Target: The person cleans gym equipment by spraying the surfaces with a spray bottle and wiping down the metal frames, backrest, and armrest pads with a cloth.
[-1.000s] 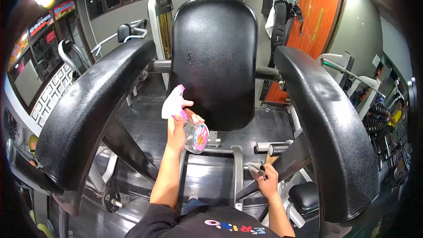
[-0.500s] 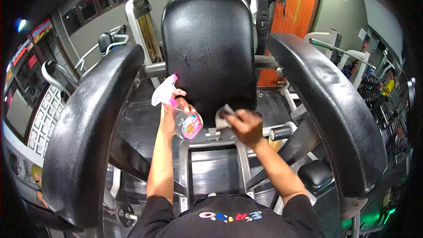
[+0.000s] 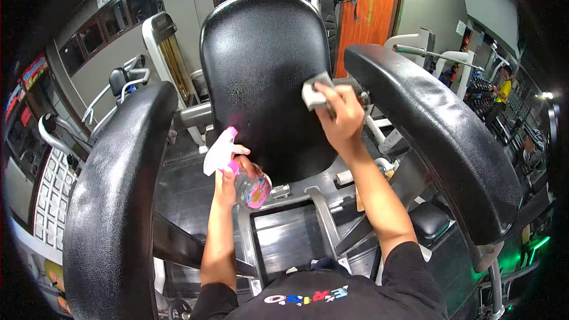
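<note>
- A tall, rounded backrest pad of black, finely grained leather-like material (image 3: pixel 267 41) is seen at the centre; its surface is speckled with clusters of small wet droplets (image 3: pixel 239 95).
- The pad is flanked by two long, curved, padded black arms, a left one (image 3: pixel 115 201) and a right one (image 3: pixel 435 136), whose grained covering is brightly lit in patches.
- A smooth, silver-grey metal frame (image 3: pixel 325 219) is seen below the pad, above a dark, glossy floor.
- A small, folded, pale grey cloth (image 3: pixel 315 91) is grasped in the fingers of the right hand (image 3: pixel 345 120); it is held at the pad's right edge, and whether the pad is touched cannot be told.
- A clear plastic spray bottle with a white-and-pink trigger head (image 3: pixel 219 155) is gripped around its neck by the left hand (image 3: pixel 227 182), in front of the pad's lower left part; it is held tilted.
- A colourful, mostly pink label (image 3: pixel 259 193) is borne on the bottle's transparent, rounded body; how much liquid is contained cannot be made out.
</note>
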Tool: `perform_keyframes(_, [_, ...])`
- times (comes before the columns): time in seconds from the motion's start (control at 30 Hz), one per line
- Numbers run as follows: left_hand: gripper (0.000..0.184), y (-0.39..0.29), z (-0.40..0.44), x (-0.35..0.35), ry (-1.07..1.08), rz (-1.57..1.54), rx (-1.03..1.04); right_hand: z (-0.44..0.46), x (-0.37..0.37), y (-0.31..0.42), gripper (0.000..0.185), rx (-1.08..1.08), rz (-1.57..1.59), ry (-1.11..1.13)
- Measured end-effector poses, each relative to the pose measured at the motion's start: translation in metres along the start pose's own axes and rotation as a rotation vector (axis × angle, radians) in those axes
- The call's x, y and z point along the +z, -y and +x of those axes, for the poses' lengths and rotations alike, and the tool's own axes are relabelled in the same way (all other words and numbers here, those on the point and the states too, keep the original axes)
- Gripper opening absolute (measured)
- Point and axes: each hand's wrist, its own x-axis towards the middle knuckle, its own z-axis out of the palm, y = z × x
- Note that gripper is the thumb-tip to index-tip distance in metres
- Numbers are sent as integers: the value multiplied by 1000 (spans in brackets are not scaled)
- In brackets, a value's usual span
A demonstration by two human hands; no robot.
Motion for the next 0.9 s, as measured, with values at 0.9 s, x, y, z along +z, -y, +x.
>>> perform_keyframes(0.9, [85,6,-5,2,-84,19,7,-11,23,20,26,-457,-65,95])
